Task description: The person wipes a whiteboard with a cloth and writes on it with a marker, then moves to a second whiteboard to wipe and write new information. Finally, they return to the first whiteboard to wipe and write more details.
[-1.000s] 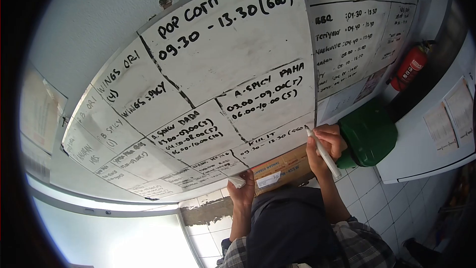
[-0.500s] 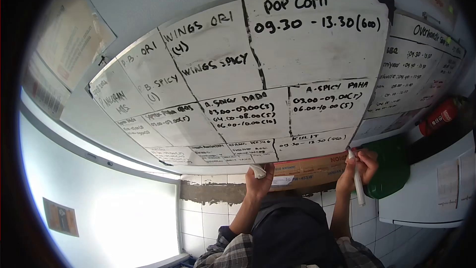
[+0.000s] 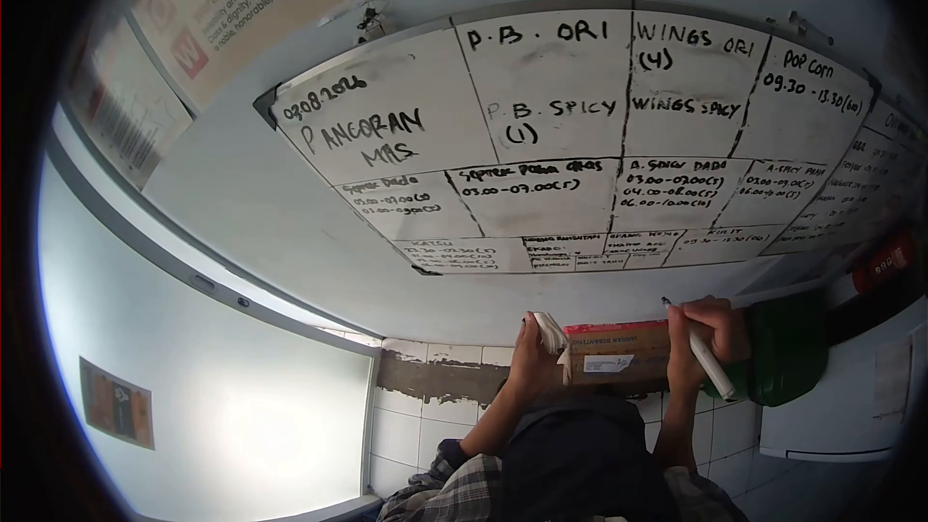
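A whiteboard (image 3: 541, 203) with black grid lines and handwriting hangs on the wall ahead. My right hand (image 3: 710, 333) is closed around a white marker (image 3: 710, 367), its dark tip pointing up and left, below the board and apart from it. My left hand (image 3: 534, 358) grips a folded white cloth or tissue (image 3: 551, 333) beside the left end of a cardboard box. Neither hand touches the board.
Behind my hands is the cardboard box (image 3: 628, 338) with a red top edge. A green container (image 3: 788, 348), a red extinguisher (image 3: 884, 266) and a white appliance (image 3: 831, 416) are at the right. A bright door panel (image 3: 280, 416) stands at the left.
The view has swung left, showing more of the board's left side. My right hand and the marker have come away from the board's lower edge. My left hand still holds the white cloth or tissue.
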